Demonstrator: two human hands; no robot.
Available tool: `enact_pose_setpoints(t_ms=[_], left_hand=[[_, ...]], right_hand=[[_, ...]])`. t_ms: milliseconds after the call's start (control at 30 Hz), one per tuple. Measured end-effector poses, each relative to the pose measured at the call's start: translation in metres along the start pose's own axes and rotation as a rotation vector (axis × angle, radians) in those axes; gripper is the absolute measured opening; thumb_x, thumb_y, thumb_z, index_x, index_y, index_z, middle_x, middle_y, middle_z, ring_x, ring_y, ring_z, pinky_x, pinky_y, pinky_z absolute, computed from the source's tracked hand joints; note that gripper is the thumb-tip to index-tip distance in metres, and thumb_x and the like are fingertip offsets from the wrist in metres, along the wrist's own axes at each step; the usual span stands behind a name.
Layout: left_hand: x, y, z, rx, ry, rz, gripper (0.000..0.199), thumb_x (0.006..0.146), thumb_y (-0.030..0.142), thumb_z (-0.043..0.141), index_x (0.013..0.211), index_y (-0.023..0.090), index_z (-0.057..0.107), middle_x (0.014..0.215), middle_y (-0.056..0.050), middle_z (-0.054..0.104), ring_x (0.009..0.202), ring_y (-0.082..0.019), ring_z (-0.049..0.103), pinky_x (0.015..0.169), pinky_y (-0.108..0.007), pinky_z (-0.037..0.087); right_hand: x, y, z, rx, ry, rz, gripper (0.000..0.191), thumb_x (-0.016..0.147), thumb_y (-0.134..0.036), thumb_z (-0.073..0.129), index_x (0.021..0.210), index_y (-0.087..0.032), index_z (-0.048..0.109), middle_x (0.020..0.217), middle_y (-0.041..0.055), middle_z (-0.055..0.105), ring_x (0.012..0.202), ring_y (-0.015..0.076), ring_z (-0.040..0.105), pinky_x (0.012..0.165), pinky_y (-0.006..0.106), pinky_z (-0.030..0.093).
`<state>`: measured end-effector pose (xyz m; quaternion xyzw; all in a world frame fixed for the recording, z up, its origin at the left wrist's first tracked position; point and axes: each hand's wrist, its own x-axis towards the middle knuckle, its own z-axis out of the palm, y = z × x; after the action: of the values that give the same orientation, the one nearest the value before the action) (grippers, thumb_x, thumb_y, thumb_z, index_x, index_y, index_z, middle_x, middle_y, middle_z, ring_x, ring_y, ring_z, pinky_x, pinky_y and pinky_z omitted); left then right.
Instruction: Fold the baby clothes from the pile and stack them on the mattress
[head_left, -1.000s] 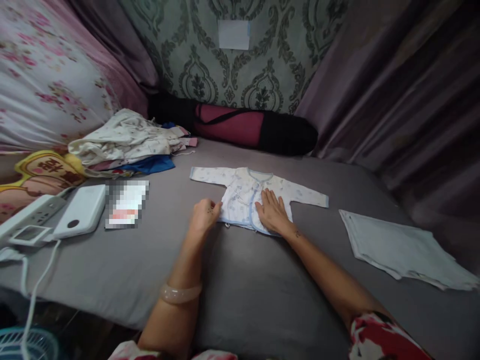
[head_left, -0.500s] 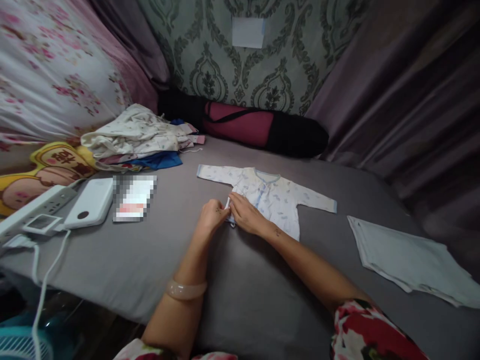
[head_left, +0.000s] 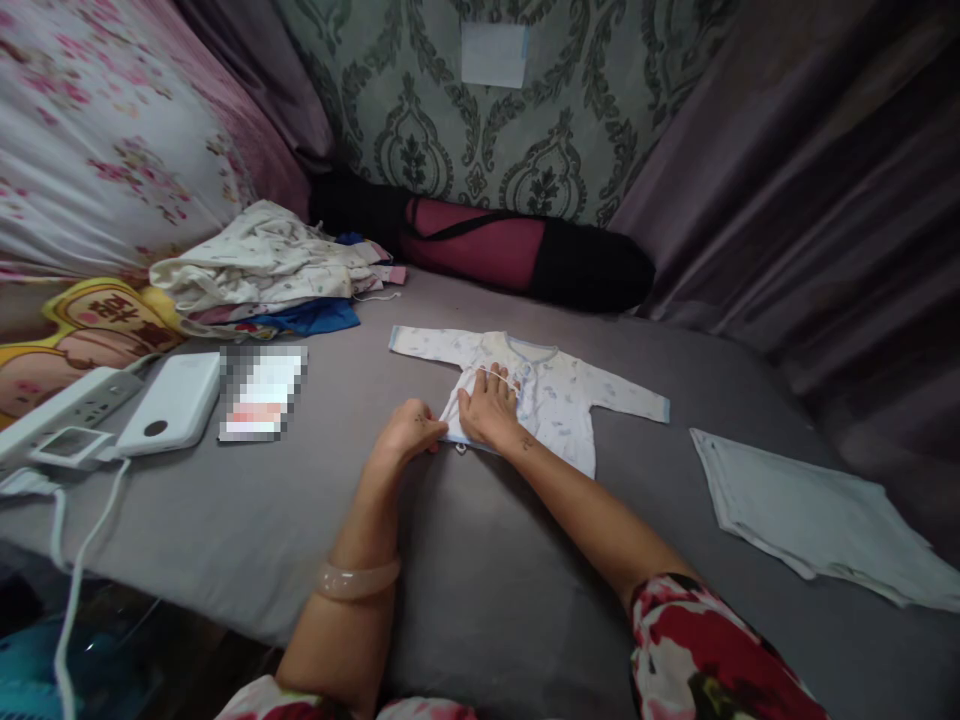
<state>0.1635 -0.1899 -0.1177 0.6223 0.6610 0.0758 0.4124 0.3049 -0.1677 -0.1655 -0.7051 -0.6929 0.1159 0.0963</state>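
Note:
A small white baby shirt [head_left: 559, 425] with pale blue prints and blue trim lies spread on the grey sheet, both sleeves stretched out sideways. My left hand [head_left: 412, 432] pinches the shirt's lower left corner between thumb and fingers. My right hand [head_left: 491, 408] rests flat on the shirt's left front, its fingers outstretched toward the neckline. A thin white tie string [head_left: 499, 376] crosses the cloth by those fingers. Just below the hem, near my left fingertips, a small loop [head_left: 460, 449] sticks out.
Crumpled clothes [head_left: 262, 265] lie at the back left, before a long black and maroon bag [head_left: 472, 245]. A power bank [head_left: 171, 405], a power strip [head_left: 75, 410] and a blurred-out phone [head_left: 262, 392] lie left. Folded pale cloth [head_left: 817, 515] lies right.
My right hand has slid from beside my left hand up and right onto the shirt front, fingers now spread flat. The left hand keeps hold of the corner, slightly lower.

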Motion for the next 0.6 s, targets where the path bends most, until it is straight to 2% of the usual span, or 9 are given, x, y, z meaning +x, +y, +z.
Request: enact_pose_setpoints(t_ms=[200, 367, 467, 600], left_hand=[[0.0, -0.004, -0.004, 0.02, -0.034, -0.007, 0.019, 0.067, 0.021, 0.055, 0.049, 0.015, 0.06, 0.048, -0.004, 0.06, 0.045, -0.011, 0.047, 0.047, -0.022, 0.033], [0.0, -0.009, -0.008, -0.002, -0.047, -0.028, 0.022, 0.071, 0.024, 0.053, 0.052, 0.015, 0.06, 0.053, -0.005, 0.062, 0.044, -0.011, 0.046, 0.047, -0.023, 0.034], [0.001, -0.013, -0.011, -0.01, 0.048, -0.039, 0.025, 0.076, 0.028, 0.051, 0.055, 0.017, 0.059, 0.056, -0.005, 0.062, 0.047, -0.012, 0.047, 0.048, -0.022, 0.035], [0.004, -0.018, -0.012, 0.009, 0.204, -0.031, 0.031, 0.081, 0.036, 0.049, 0.058, 0.019, 0.057, 0.058, -0.006, 0.062, 0.055, -0.015, 0.052, 0.053, -0.023, 0.037]], right_hand=[[0.002, -0.001, 0.007, -0.006, 0.052, 0.032, 0.067, 0.097, -0.047, 0.029, 0.15, -0.008, 0.025, 0.158, 0.0208, 0.014, 0.145, 0.038, 0.008, 0.112, 0.059, 0.008], [-0.01, -0.004, 0.008, -0.015, 0.062, -0.006, 0.068, 0.096, -0.043, 0.031, 0.149, -0.001, 0.025, 0.157, 0.0212, 0.018, 0.145, 0.0346, 0.011, 0.115, 0.052, 0.006], [-0.029, -0.007, 0.005, -0.004, 0.009, -0.097, 0.068, 0.097, -0.041, 0.029, 0.148, 0.003, 0.023, 0.157, 0.0218, 0.017, 0.146, 0.0325, 0.011, 0.117, 0.048, 0.007], [-0.061, -0.012, 0.002, 0.025, -0.078, -0.185, 0.065, 0.098, -0.041, 0.026, 0.15, -0.002, 0.023, 0.159, 0.0184, 0.014, 0.147, 0.0295, 0.007, 0.117, 0.047, 0.007]])
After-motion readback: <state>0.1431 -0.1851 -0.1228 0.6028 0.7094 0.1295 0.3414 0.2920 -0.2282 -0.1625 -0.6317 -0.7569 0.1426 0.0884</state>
